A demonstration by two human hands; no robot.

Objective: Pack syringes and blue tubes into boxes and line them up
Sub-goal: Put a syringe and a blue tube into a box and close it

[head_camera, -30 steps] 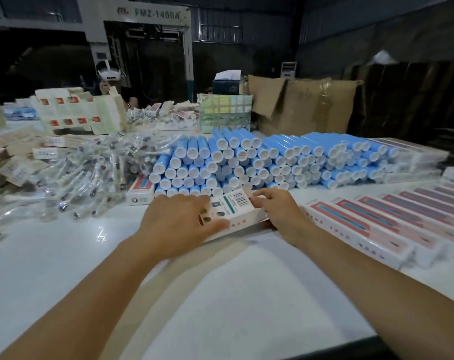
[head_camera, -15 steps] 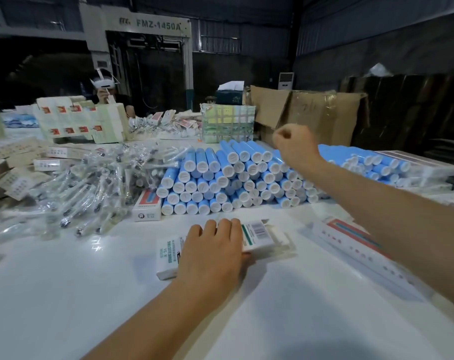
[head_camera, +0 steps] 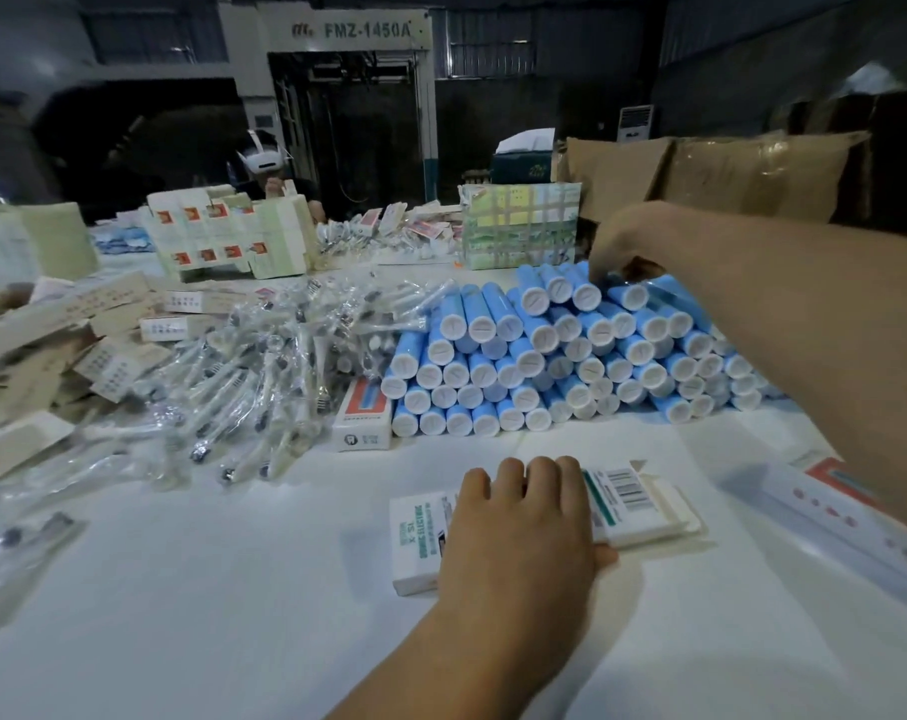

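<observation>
Two bare forearms in view, no sleeves down to frame edge. Left hand [head_camera: 519, 527] and right hand [head_camera: 629, 241] both bare: no gloves, rings, watch or wristband visible. Nails on left hand short, unpainted as far as visible. Right wrist and forearm uncovered along whole visible length. Nothing else of the body in frame.
</observation>
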